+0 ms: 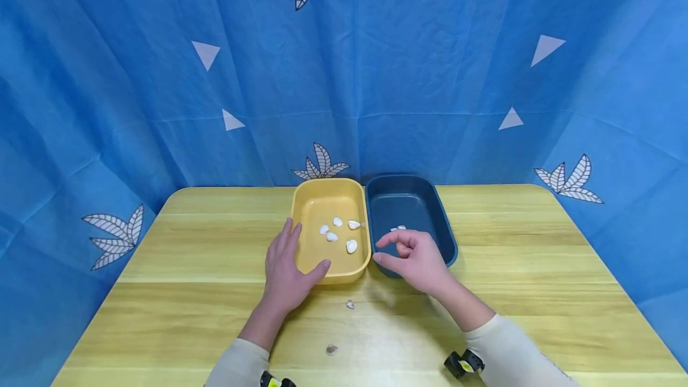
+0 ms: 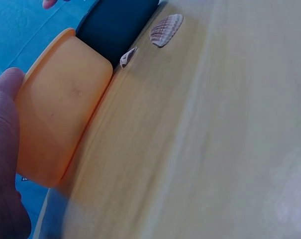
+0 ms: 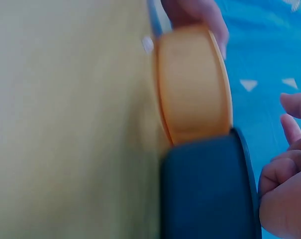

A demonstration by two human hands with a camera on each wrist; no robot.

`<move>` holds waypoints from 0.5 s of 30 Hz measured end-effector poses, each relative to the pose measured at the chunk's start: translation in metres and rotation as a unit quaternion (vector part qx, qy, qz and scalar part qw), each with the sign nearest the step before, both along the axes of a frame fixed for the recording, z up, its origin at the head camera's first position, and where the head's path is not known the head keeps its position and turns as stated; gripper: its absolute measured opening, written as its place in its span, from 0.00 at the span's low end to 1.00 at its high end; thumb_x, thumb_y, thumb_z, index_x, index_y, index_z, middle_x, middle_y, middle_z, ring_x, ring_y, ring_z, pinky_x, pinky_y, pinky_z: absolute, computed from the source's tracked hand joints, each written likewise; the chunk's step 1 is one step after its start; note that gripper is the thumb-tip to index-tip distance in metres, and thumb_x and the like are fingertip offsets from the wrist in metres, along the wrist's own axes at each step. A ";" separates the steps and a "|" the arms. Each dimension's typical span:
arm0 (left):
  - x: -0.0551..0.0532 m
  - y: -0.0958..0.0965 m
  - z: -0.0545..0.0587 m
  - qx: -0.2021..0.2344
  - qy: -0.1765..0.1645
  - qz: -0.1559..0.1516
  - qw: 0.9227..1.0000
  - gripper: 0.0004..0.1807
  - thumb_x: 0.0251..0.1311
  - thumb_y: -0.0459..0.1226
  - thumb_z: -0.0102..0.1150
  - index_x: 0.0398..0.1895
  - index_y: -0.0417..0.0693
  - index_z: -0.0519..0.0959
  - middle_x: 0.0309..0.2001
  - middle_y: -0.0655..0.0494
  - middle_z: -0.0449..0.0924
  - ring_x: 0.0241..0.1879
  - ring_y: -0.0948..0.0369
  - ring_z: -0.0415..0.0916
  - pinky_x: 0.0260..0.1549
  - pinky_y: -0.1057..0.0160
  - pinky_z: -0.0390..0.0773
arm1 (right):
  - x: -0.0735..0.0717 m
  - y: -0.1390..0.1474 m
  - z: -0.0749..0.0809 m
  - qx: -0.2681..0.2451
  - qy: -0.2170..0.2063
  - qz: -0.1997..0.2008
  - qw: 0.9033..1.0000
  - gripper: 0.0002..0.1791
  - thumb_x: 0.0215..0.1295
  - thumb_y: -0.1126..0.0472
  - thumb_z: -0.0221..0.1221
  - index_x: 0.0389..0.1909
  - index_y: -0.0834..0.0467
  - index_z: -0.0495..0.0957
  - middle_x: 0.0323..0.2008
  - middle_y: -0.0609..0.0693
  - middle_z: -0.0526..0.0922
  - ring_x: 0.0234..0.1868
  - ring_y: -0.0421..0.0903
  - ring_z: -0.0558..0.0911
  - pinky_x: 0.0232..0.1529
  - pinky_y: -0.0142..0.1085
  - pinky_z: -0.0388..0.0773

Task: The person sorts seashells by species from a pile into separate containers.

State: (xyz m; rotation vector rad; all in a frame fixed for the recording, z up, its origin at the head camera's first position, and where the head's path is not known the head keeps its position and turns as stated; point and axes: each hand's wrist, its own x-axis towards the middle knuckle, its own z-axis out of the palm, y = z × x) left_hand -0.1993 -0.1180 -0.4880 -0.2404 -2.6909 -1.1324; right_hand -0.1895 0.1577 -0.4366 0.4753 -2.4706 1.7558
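Two bins stand side by side: a yellow bin (image 1: 330, 276) holding several white shells (image 1: 352, 246), and a dark blue bin (image 1: 448, 226) with a few small shells (image 1: 400, 228) partly hidden by my right hand. My left hand (image 1: 285, 276) rests against the yellow bin's left and front sides, its fingers spread and the thumb over the front rim. Above the blue bin's front left part is my right hand (image 1: 419, 258); its thumb and index finger are apart, with nothing seen between them, and the other fingers curl in.
On the wooden table (image 1: 215, 315), a small shell (image 1: 350, 304) lies just in front of the yellow bin. A ribbed brownish shell (image 2: 166, 31) lies nearer to me. Behind the table hangs a blue curtain (image 1: 408, 76).
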 end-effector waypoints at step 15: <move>0.000 0.000 -0.001 0.001 0.002 0.001 1.000 0.53 0.53 0.60 0.67 0.78 0.49 0.57 0.80 0.57 0.42 0.74 0.47 0.43 0.68 0.39 0.47 | 0.040 -0.030 -0.023 -0.031 0.004 0.052 0.998 0.10 0.54 0.65 0.74 0.36 0.53 0.86 0.13 0.40 0.52 0.16 0.36 0.54 0.20 0.30 0.57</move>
